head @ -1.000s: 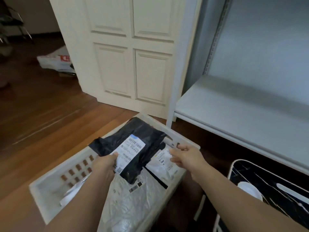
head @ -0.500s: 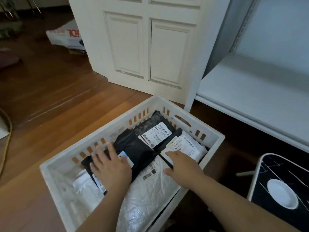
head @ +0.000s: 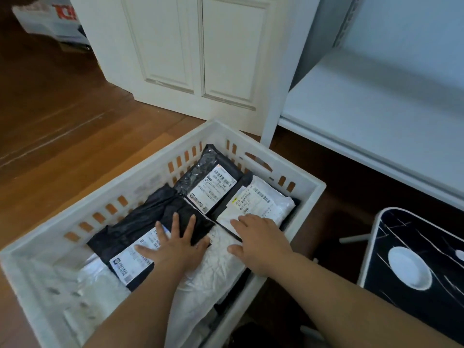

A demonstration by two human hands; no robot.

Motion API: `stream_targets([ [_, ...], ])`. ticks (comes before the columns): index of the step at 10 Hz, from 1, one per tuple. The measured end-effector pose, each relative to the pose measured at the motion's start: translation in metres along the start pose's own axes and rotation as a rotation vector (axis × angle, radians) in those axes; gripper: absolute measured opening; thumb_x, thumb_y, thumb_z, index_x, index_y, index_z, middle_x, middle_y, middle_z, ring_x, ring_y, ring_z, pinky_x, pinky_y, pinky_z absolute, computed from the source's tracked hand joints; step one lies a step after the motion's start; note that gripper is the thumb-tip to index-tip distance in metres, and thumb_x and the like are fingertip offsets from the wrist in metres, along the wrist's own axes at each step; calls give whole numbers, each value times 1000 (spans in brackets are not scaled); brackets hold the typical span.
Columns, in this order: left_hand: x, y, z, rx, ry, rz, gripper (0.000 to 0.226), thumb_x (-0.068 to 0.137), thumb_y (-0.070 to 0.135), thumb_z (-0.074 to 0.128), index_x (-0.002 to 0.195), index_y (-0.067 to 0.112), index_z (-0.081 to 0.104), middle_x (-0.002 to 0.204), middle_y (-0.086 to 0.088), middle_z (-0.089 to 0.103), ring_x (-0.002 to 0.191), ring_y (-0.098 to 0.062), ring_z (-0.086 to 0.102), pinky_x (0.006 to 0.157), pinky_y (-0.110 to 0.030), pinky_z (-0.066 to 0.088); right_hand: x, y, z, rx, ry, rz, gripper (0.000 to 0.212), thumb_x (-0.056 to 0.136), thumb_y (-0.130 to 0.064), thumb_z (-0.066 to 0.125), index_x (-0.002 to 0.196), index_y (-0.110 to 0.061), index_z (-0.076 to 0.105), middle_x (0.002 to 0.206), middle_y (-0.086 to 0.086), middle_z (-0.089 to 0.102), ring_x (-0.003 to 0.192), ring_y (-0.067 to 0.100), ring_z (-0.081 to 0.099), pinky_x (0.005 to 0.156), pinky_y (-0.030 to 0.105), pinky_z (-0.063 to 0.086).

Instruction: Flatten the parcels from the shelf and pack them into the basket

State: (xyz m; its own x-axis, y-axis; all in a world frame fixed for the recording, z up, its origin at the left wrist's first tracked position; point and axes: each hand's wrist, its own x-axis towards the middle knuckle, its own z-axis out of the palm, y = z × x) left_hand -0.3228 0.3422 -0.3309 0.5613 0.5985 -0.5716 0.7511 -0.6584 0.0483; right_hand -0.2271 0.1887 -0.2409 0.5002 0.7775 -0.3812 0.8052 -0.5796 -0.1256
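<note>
- The step in hand looks like flattening: both hands press parcels down inside the white slotted basket [head: 253,144], which stands on the wooden floor [head: 62,126].
- The left hand [head: 175,244] lies palm down with fingers spread on a black mailer [head: 140,222], half covering its white label; nothing is pinched.
- The right hand [head: 261,239] rests flat, fingers straight and close together, on the edge of a white parcel [head: 271,199] at the basket's right wall.
- Basket contents: at least 4 parcels. Besides those 2, a second black mailer [head: 200,169] with a barcode label lies at the far wall, and a crinkled white mailer [head: 216,270] lies under the wrists at the near side. More pale plastic shows at the near left corner, blurred.
- The white shelf [head: 376,109], beyond the basket to the right, shows no parcels on its visible part.
- Next move, as I judge it: press out trapped air, then lift both hands clear and check the shelf for more.
</note>
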Motion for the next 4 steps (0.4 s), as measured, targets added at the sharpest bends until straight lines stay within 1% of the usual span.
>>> stream_targets([
  [1, 0, 2, -6, -8, -32, -16, 76, 79, 84, 12, 138, 53, -24, 151, 13, -35, 140, -32, -31, 99, -80, -2, -4, 3, -4, 16, 27, 9, 54, 100, -46, 39, 144, -16, 34, 148, 4, 37, 139, 23, 27, 114, 39, 20],
  [2, -6, 7, -18, -1, -44, -21, 74, 84, 79, 18, 142, 51, -20, 154, 11, -31, 141, -33, -30, 101, -79, 0, -14, 10, -10, 1, 36, 20, 54, 100, -48, 34, 143, -16, 37, 150, 4, 36, 141, 22, 23, 116, 38, 14],
  [3, -17, 20, -36, 4, 37, -20, 69, 91, 70, 19, 147, 46, -13, 156, 6, -28, 142, -34, -27, 105, -75, 0, -32, 24, -17, 11, 29, 71, 57, 101, -51, 25, 147, -19, 36, 157, 4, 26, 147, 21, 10, 119, 40, 2],
  [4, -35, 41, -48, -34, 113, 70, 66, 94, 65, 19, 149, 42, -8, 158, 3, -24, 144, -35, -21, 108, -70, -2, -54, 38, -20, 20, 40, 115, 56, 101, -52, 24, 146, -21, 37, 159, 3, 20, 148, 19, 6, 119, 41, 2],
])
